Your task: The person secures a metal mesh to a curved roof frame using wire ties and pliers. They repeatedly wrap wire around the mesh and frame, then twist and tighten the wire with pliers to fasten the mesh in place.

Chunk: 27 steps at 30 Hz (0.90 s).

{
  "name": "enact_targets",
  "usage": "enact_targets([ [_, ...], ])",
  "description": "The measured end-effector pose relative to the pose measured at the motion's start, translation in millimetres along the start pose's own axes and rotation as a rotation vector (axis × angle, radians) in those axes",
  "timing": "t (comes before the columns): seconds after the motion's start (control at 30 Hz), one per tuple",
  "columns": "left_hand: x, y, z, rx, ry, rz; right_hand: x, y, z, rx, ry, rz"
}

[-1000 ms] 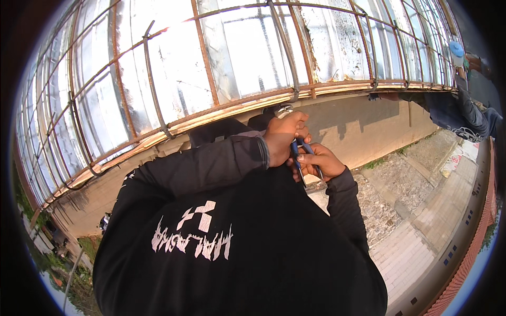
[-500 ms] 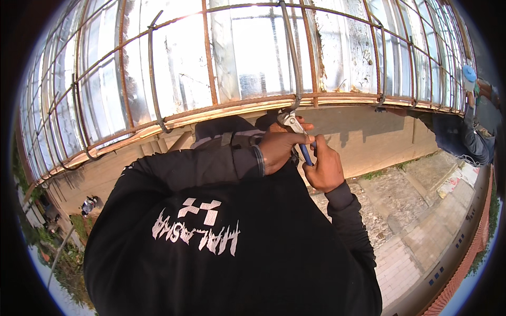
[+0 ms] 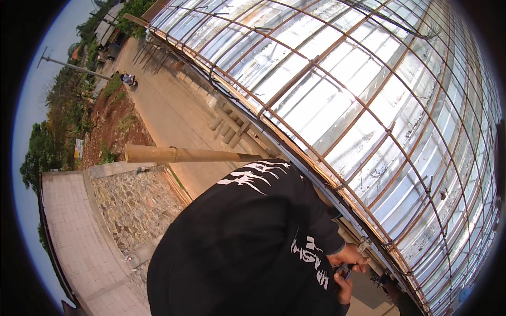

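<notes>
Both my hands are low at the right, beside the edge of the steel bar grid. My left hand is closed, its fingers bent around the upper part of a pair of pliers. Below it, my right hand closes on the pliers' handles. The tool is small and partly covered by my fingers, so its jaws cannot be made out. Black sleeves cover both arms. A grid of rusty reinforcing bars lies over shiny metal decking, bordered by a thin wooden edge board.
A bamboo pole sticks out left behind my shoulder. Far below are a road, a motorbike and a stone-paved slope. Loose dark wire lies on the grid. Another person's dark sleeve shows at lower right.
My view has swung left and tilted, so my hands now appear at the lower right instead of the middle. The pliers stay between both hands. The road and bamboo pole have come into view.
</notes>
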<state>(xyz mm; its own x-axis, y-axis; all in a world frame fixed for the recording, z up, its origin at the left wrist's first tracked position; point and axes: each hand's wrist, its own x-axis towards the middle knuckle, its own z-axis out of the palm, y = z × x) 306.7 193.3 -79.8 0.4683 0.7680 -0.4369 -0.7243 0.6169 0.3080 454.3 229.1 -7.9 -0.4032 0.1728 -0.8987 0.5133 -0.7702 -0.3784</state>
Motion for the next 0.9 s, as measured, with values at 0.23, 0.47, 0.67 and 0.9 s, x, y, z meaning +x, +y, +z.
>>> enact_targets([
  [0.23,4.7,-6.3,5.0,0.007,0.03,0.062,11.7,15.8,-28.0,-0.22,-0.089,-0.173],
  [0.47,10.3,-5.3,11.9,-0.054,0.156,-0.013,12.0,13.1,-36.6,-0.32,-0.029,-0.175],
  [0.67,21.2,-11.0,21.6,-0.223,0.032,0.118,-21.6,-1.2,-9.3,-0.358,0.365,-0.49],
  [0.9,27.8,-7.2,12.7,0.024,0.315,0.102,15.4,-12.8,-38.2,-0.624,0.144,-0.352],
])
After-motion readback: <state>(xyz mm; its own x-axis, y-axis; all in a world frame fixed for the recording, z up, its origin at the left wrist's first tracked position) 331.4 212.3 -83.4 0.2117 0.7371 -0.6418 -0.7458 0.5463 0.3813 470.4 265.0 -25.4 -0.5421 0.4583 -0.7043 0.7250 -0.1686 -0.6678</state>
